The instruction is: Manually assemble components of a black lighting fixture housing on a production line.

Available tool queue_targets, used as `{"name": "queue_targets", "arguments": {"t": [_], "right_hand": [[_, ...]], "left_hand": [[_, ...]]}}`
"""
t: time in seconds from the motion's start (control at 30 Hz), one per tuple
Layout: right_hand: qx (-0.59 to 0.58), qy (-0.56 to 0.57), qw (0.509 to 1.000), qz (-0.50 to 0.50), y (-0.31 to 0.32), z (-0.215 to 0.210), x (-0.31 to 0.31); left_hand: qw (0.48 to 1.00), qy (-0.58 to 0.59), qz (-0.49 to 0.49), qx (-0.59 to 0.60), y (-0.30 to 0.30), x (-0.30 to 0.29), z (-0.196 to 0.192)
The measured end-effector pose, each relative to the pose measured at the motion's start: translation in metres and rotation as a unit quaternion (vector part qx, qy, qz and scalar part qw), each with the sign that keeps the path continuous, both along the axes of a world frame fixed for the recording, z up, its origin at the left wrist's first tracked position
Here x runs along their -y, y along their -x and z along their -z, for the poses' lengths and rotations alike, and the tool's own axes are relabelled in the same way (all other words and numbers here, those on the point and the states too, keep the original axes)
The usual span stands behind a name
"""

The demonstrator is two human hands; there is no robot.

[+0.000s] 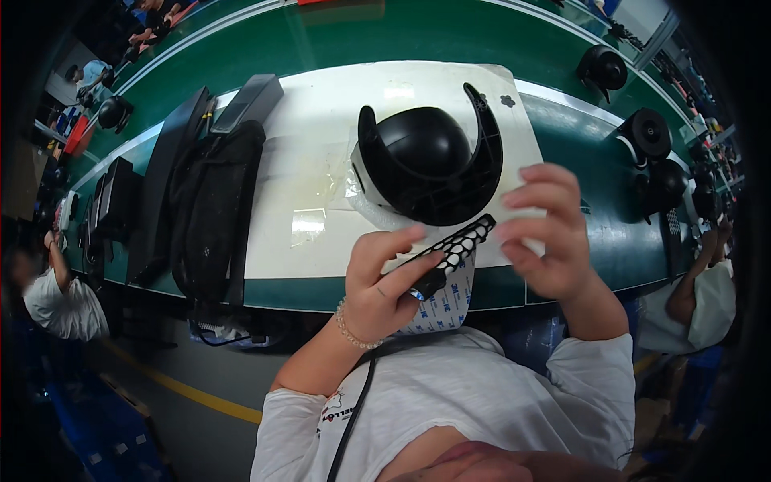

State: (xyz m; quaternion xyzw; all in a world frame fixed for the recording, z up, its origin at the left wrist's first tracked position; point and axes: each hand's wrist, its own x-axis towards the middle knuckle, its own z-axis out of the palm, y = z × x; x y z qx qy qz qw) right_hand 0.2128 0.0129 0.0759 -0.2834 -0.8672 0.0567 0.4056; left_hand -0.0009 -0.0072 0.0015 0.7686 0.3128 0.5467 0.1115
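We held one black perforated grille strip [450, 253] pinched in our left hand [381, 281], right hand [546, 233] fingers curled at its far end, one black dome housing [426, 165] just behind on one white mat [321, 136].

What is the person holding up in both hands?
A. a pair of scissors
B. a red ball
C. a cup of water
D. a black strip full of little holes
D. The left hand and right hand hold a black perforated strip with white backing paper, just in front of the black dome-shaped part on the white mat.
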Motion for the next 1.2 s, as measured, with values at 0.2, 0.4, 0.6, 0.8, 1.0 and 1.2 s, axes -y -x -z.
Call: {"name": "queue_targets", "arguments": {"t": [0.2,0.4,0.6,0.8,1.0,1.2], "right_hand": [[0.072,0.087,0.992,-0.062,0.03,-0.009,0.008],[0.104,0.125,0.985,-0.058,0.032,-0.007,0.011],[0.109,0.107,0.986,-0.066,0.03,-0.001,0.018],[0.031,0.024,0.995,-0.09,0.022,0.016,0.017],[0.007,0.105,0.987,-0.119,0.025,-0.001,0.014],[0.061,0.059,0.993,-0.086,0.019,0.001,0.013]], "left_hand": [[0.999,-0.014,0.043,-0.01,0.002,-0.002,-0.003],[0.999,-0.04,0.037,-0.005,0.0,-0.001,0.003],[0.998,-0.033,0.045,-0.005,0.0,-0.002,0.0],[0.997,-0.022,0.073,0.0,0.002,-0.004,0.003],[0.995,-0.035,0.095,-0.02,0.003,-0.002,0.0],[0.996,-0.009,0.091,-0.008,0.003,-0.001,-0.001]]}}
